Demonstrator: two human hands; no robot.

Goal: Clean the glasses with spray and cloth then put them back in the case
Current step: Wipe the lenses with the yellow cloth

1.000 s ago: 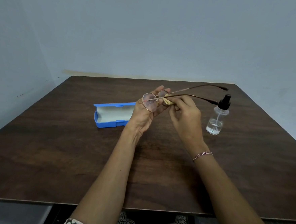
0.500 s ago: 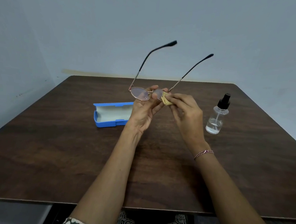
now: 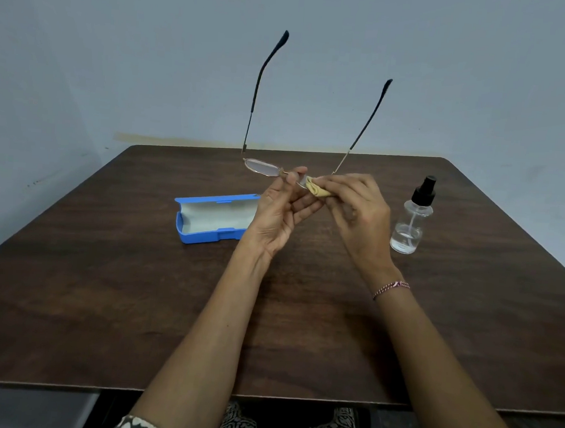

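Observation:
Thin gold-rimmed glasses (image 3: 261, 167) are held above the table with both dark-tipped temples pointing straight up. My left hand (image 3: 281, 210) pinches the frame near the bridge, palm toward me. My right hand (image 3: 355, 209) presses a small folded yellow cloth (image 3: 316, 188) against the right lens, which the cloth and fingers mostly hide. The left lens is bare. The open blue case (image 3: 212, 217), pale inside, lies on the table to the left of my hands. A clear spray bottle (image 3: 412, 221) with a black top stands to the right.
A dark wooden table (image 3: 134, 303) spans the view, its near edge at the bottom and a pale wall behind it. My patterned trousers show below the table's edge.
The glasses have been turned so the temples swung from pointing right to standing upright. The cloth stays on the right lens. Case and bottle have not moved.

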